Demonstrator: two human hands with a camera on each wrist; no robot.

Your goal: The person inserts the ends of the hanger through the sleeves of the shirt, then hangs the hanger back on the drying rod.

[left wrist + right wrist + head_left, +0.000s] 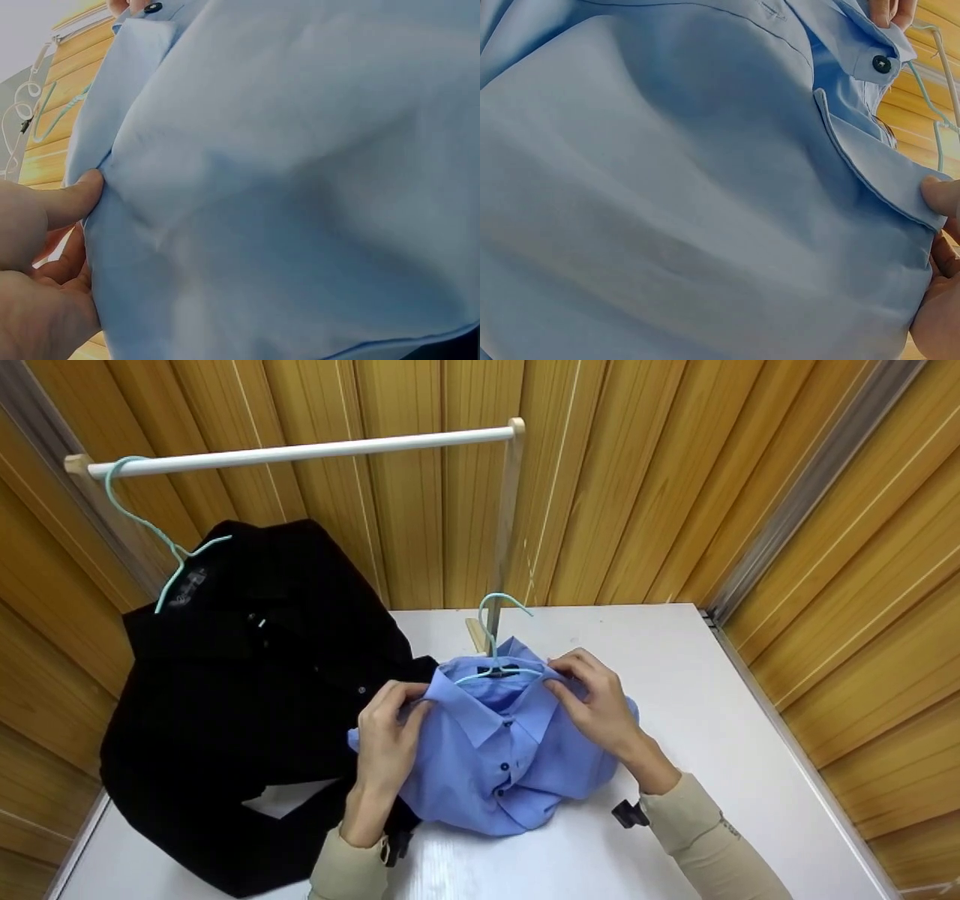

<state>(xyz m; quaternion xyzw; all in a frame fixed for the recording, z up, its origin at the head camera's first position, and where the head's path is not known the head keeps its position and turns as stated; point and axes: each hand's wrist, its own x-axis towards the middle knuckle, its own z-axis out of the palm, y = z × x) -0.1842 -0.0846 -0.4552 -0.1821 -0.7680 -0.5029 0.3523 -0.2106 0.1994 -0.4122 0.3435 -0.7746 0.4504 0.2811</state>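
A blue collared shirt (pixel 480 765) with dark buttons hangs bunched on a light-green wire hanger (pixel 491 619), its hook rising above the collar. My left hand (pixel 386 739) pinches the shirt beside the collar on the left, thumb in front and fingers behind. On the other side my right hand (pixel 596 701) pinches the fabric at the collar's right edge. The left wrist view shows the left thumb (pixel 90 191) pressed on the cloth near the collar. In the right wrist view the right thumb (pixel 937 193) lies on the collar flap. Most of the hanger's arms are hidden inside the shirt.
A black shirt (pixel 247 697) hangs at the left on another light-green hanger (pixel 150 521), hooked over the white rail (pixel 315 451) of a clothes rack. The rack's right post (pixel 506 525) stands behind the blue shirt. Wood-panelled walls (pixel 615 495) enclose the white table (pixel 712 750).
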